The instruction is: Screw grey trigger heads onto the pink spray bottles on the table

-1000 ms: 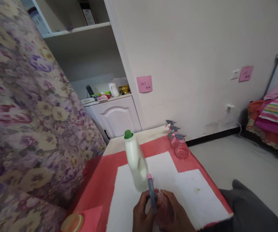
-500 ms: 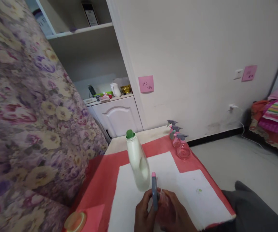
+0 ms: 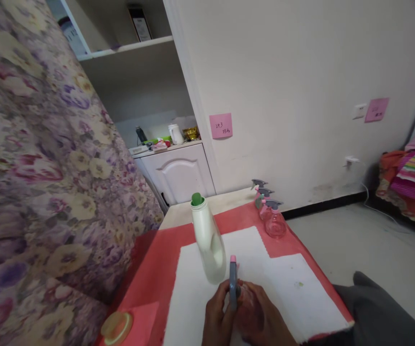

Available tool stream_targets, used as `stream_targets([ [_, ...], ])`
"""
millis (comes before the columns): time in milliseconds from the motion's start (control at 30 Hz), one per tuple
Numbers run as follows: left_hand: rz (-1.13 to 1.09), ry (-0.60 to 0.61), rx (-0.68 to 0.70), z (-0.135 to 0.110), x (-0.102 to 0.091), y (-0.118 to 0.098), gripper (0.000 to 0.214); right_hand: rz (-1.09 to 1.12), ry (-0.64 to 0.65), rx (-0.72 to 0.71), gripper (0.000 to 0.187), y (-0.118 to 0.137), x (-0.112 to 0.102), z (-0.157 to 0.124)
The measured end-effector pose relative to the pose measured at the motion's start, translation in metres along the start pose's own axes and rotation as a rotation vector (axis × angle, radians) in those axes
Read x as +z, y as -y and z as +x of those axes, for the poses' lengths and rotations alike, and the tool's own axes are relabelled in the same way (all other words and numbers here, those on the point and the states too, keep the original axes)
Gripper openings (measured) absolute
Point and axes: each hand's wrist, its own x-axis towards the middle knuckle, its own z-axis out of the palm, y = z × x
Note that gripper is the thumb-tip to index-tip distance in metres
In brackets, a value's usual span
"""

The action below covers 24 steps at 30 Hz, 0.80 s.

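Low in the head view, both hands are closed around a spray bottle. My left hand (image 3: 217,315) pinches its grey trigger head (image 3: 233,286), whose pink nozzle points away from me. My right hand (image 3: 270,315) wraps the clear pink bottle body (image 3: 247,307). Whether the head is fully seated on the neck is hidden by the fingers. Just beyond my left hand a pale green jug (image 3: 206,245) stands upright on white paper (image 3: 189,298), its mouth uncapped with green inside. Several similar spray bottles (image 3: 275,225) stand in a row at the table's far right corner.
A gold-coloured round lid or jar (image 3: 117,328) sits on the red cloth (image 3: 153,259) at lower left. A floral curtain (image 3: 59,192) hangs along the left side. Behind the table are a white cabinet (image 3: 182,175) and a wall; a grey-clad knee (image 3: 369,302) is at right.
The view has shifted slightly, so the scene sits a little further right. Both hands keep their hold on the spray bottle, with only slight movement.
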Motion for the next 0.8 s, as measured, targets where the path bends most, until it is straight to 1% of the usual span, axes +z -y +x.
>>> stream_targets([
  [100,0.012,0.088,0.026,0.003,-0.005,0.000,0.031,-0.017,0.022,-0.018,0.085,-0.001,-0.002,0.001],
  [233,0.002,0.143,0.028,0.005,-0.008,0.000,0.033,-0.012,0.057,-0.023,0.089,-0.007,-0.003,0.002],
  [333,0.000,0.134,0.022,0.002,-0.006,0.000,0.032,0.015,0.047,-0.018,0.090,-0.011,-0.003,0.001],
  [533,-0.011,0.056,0.012,-0.001,0.004,0.001,0.033,0.010,0.049,-0.026,0.088,-0.014,-0.003,0.001],
  [633,-0.027,0.037,0.065,0.003,0.006,0.005,0.030,-0.018,0.055,-0.002,0.086,-0.014,-0.004,0.002],
  [733,-0.041,0.065,0.118,0.008,0.003,0.008,0.028,-0.028,0.027,0.012,0.087,-0.013,-0.003,0.002],
  [800,-0.057,0.128,0.103,0.009,0.000,0.008,0.031,-0.017,0.023,0.023,0.089,-0.011,-0.002,0.002],
])
